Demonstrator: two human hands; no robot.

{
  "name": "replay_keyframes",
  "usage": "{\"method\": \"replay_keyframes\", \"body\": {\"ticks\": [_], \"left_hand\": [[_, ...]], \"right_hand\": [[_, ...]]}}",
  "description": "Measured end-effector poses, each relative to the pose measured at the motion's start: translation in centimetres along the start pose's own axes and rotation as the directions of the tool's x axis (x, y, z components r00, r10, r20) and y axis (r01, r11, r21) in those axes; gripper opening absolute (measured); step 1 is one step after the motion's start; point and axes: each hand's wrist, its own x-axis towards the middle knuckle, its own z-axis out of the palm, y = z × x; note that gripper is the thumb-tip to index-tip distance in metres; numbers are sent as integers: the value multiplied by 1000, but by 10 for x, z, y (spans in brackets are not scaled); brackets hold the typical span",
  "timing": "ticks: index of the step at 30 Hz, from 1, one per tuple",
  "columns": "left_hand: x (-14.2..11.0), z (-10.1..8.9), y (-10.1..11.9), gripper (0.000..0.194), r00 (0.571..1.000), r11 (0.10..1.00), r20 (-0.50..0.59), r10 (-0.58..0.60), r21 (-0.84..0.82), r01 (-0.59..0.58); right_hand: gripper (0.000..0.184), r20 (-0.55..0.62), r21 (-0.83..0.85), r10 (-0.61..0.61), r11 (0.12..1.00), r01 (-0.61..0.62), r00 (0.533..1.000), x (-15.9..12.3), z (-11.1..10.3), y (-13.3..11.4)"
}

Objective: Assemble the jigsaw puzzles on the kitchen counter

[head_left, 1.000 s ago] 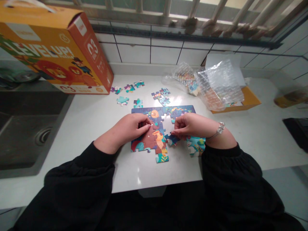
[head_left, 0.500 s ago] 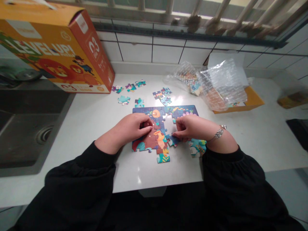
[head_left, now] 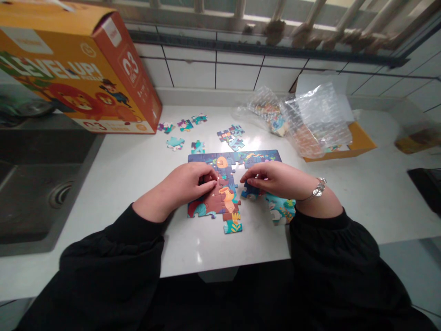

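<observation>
1. Two bare hands work over a partly joined puzzle (head_left: 228,195) on a white counter (head_left: 220,255), an open gap showing in its middle.
2. The left hand (head_left: 186,184), fingers curled and thumb close to the forefinger, rests at the puzzle's left part; whether it pinches anything cannot be told.
3. The right hand (head_left: 272,177), thumb and forefinger slightly parted, hovers at the gap's right side, a dark blue section (head_left: 248,192) beneath it; its grip on that section is hidden.
4. Good handling here likely means light pressure from the left hand, the section kept flat, and its tabs squared to their slots before any push; forcing could buckle neighbouring joints.
5. A teal section (head_left: 278,210) lies at the puzzle's near right, by the right wrist. Loose pieces (head_left: 175,143) lie beyond its far left; a small cluster (head_left: 235,143) sits just past its far edge.
6. Beyond the puzzle's far right, a clear plastic bag (head_left: 270,115) holds colourful pieces, beside an open orange box (head_left: 363,140) topped with crumpled plastic (head_left: 320,119).
7. At far left of the puzzle stands a "LEVEL UP!" carton (head_left: 77,76), its contents unseen.
</observation>
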Motion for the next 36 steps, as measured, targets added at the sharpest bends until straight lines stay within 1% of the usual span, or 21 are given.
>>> {"method": "replay_keyframes", "body": {"ticks": [3,8,11,16,18,21,22,25,26,28,36], "left_hand": [[0,0,-1,19,1000,1000,4,5,4,-5],[2,0,0,19,1000,1000,14,7,17,-7],[2,-1,1,19,1000,1000,12,6,16,-7],[1,-1,2,18,1000,1000,12,0,14,-1],[1,0,1,18,1000,1000,11,1,14,-1],[1,0,-1,17,1000,1000,9,3,23,-3],[1,0,-1,17,1000,1000,9,5,26,-5],[1,-1,-1,17,1000,1000,11,13,25,-14],[1,-1,-1,17,1000,1000,10,15,23,-15],[2,-1,-1,17,1000,1000,7,17,23,-17],[1,-1,2,15,1000,1000,1,17,24,-17]], "right_hand": [[23,-77,-41,-32,999,29,997,5,7,2],[16,-221,-74,-34,997,18,975,16,20,-2],[9,-272,-158,-101,986,59,957,22,26,-3],[4,-279,-251,-220,956,150,935,28,28,3],[4,-293,-266,-233,951,155,927,27,27,4],[7,-295,-244,-238,955,168,925,22,22,3],[11,-277,-233,-247,955,185,928,20,21,3],[33,-184,-234,-279,944,234,943,15,17,4],[37,-159,-244,-280,940,237,947,15,17,4],[38,-137,-262,-272,937,230,953,16,17,5],[35,-160,-244,-246,948,203,956,19,19,3]]}}
